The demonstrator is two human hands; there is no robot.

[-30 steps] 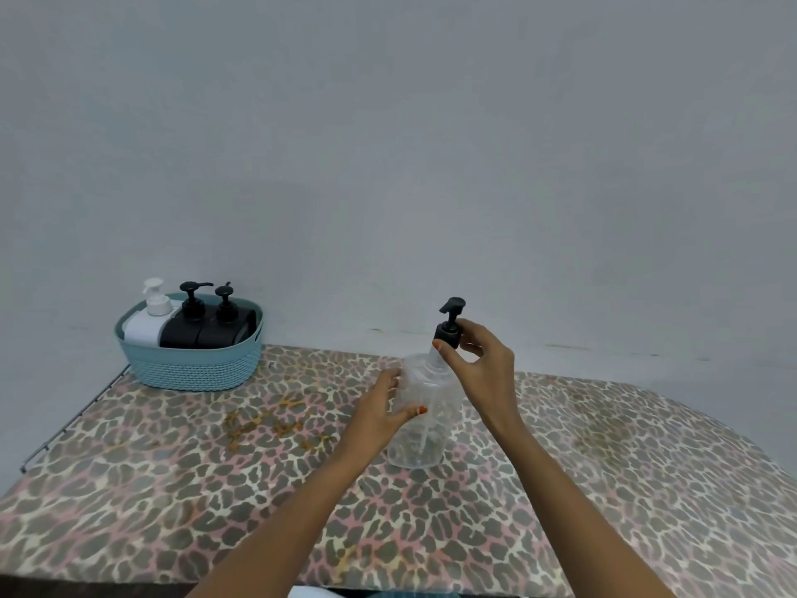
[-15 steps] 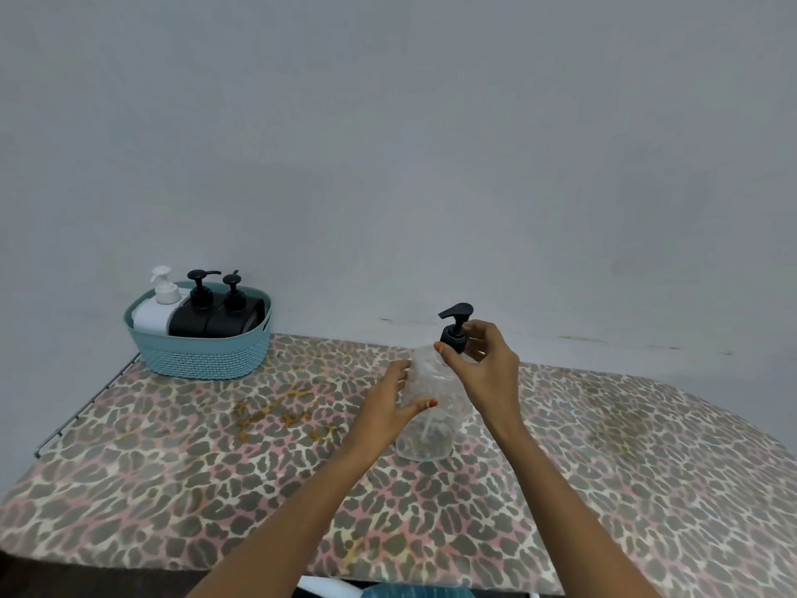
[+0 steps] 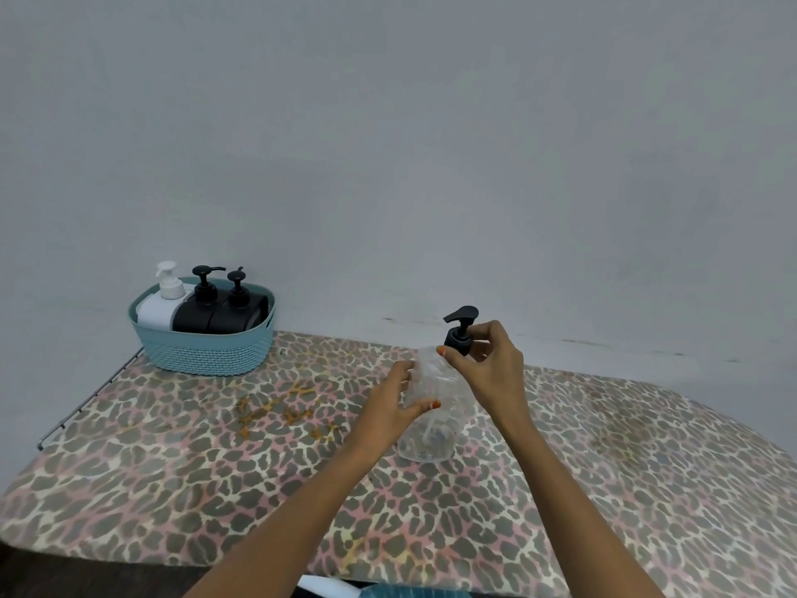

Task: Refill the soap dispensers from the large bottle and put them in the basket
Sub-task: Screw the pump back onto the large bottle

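Observation:
A clear plastic dispenser bottle (image 3: 427, 433) stands upright on the leopard-print table (image 3: 172, 468), right of the middle. My left hand (image 3: 394, 403) grips its body from the left side. My right hand (image 3: 487, 369) pinches the collar of its black pump head (image 3: 460, 328), whose spout points left. A teal woven basket (image 3: 207, 351) sits at the table's far left corner. Inside it stand a white pump dispenser (image 3: 159, 310) and two black pump dispensers (image 3: 215, 315). The large refill bottle is not clearly in view.
A plain grey wall rises right behind the table. A metal rail (image 3: 90, 399) runs along the table's left edge. A white and teal object (image 3: 366, 591) peeks out below the table's near edge.
The pump head has turned, so its spout now points left instead of facing the camera. Both hands keep their hold on the clear bottle. The camera has tilted up slightly.

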